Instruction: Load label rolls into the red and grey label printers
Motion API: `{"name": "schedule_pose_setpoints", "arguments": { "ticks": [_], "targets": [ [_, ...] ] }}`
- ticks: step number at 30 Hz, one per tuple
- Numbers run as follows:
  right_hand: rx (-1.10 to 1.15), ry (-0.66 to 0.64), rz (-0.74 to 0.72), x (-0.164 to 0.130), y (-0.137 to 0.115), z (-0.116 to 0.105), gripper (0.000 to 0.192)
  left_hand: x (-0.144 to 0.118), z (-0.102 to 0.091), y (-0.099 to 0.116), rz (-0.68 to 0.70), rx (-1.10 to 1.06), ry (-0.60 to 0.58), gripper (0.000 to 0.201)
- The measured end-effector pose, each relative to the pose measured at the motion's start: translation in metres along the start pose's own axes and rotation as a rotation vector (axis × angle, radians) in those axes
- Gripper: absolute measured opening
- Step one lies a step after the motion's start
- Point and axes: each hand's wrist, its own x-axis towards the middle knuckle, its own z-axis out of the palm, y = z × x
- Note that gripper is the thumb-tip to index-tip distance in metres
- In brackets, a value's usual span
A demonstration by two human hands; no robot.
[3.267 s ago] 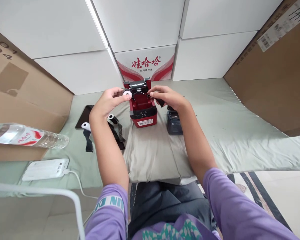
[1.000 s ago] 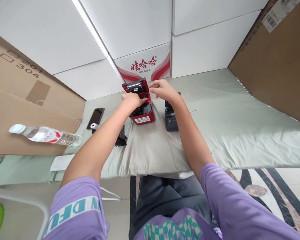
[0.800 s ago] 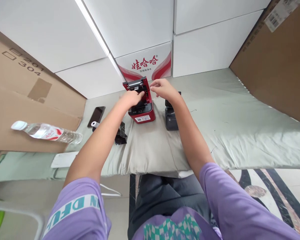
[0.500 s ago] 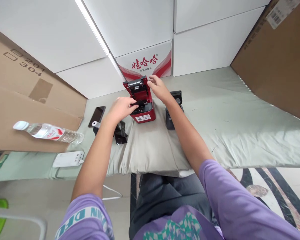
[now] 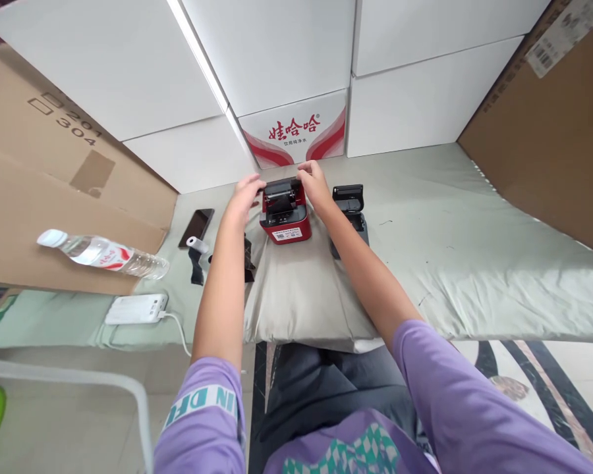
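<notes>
At the far left a brown carton (image 5: 54, 164) carried the printed numbers 201 and 304 beside small empty squares. Below it lay a clear water bottle (image 5: 103, 253) with a red and white label (its writing too small to read), then a white power bank (image 5: 137, 308) with a cable, a dark phone (image 5: 196, 227) and a small white paper roll (image 5: 196, 245) on a black strip. All of these rested on the pale green bedding (image 5: 449, 263).

The left hand (image 5: 244, 197) touched the left side of the red label printer (image 5: 285, 217), fingers curled over the rear edge of its lid. The right hand (image 5: 316, 184) gripped the lid's right rear corner, so both hands were closed on the printer's top. The printer sat on a grey cushion (image 5: 301, 296), a white barcode sticker on its front. Behind it stood a white box (image 5: 296, 135) printed with red Chinese characters, 娃哈哈. Just right of the printer sat a black printer (image 5: 350, 207), its cover raised. At the far right a brown carton (image 5: 548, 131) bore a white barcode label.
</notes>
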Motion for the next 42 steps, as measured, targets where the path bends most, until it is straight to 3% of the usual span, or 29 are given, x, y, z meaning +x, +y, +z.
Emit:
{"name": "schedule_pose_setpoints", "arguments": {
  "ticks": [2, 6, 12, 19, 20, 22, 25, 27, 29, 32, 36, 42],
  "targets": [
    [0.047, 0.008, 0.071, 0.004, 0.011, 0.008, 0.039, 0.006, 0.004, -0.011, -0.149, -0.137, -0.077, 0.074],
    [0.132, -0.033, 0.173, 0.007, 0.032, 0.023, 0.069, -0.001, 0.006, -0.033, -0.23, -0.307, -0.095, 0.098],
    [0.185, -0.071, 0.185, 0.004, 0.044, 0.024, 0.084, -0.009, 0.011, -0.057, -0.142, -0.533, -0.193, 0.081],
    [0.153, -0.049, 0.221, -0.003, 0.033, 0.021, 0.09, -0.012, 0.015, -0.059, -0.093, -0.472, -0.087, 0.069],
    [0.138, -0.029, 0.206, -0.001, 0.03, 0.012, 0.087, -0.015, 0.016, -0.059, -0.058, -0.433, -0.017, 0.066],
    [0.101, 0.02, 0.107, 0.006, 0.024, -0.019, 0.074, -0.027, 0.021, -0.062, 0.08, -0.336, 0.235, 0.058],
    [0.022, 0.097, -0.142, 0.008, 0.018, -0.09, 0.047, -0.057, 0.032, -0.065, 0.401, -0.164, 0.645, 0.046],
    [-0.044, 0.194, -0.232, -0.002, 0.022, -0.136, 0.032, -0.081, 0.038, -0.064, 0.575, -0.057, 0.687, 0.035],
    [-0.078, 0.279, -0.251, -0.018, 0.035, -0.166, 0.025, -0.101, 0.038, -0.058, 0.683, 0.067, 0.593, 0.025],
    [-0.076, 0.34, -0.197, -0.041, 0.068, -0.177, 0.024, -0.119, 0.026, -0.05, 0.712, 0.145, 0.547, 0.02],
    [-0.083, 0.303, -0.108, -0.05, 0.102, -0.161, 0.024, -0.131, 0.0, -0.053, 0.592, 0.166, 0.634, 0.015],
    [-0.087, 0.287, -0.084, -0.044, 0.107, -0.159, 0.024, -0.151, -0.064, -0.091, 0.358, 0.464, 0.825, 0.023]
  ]
}}
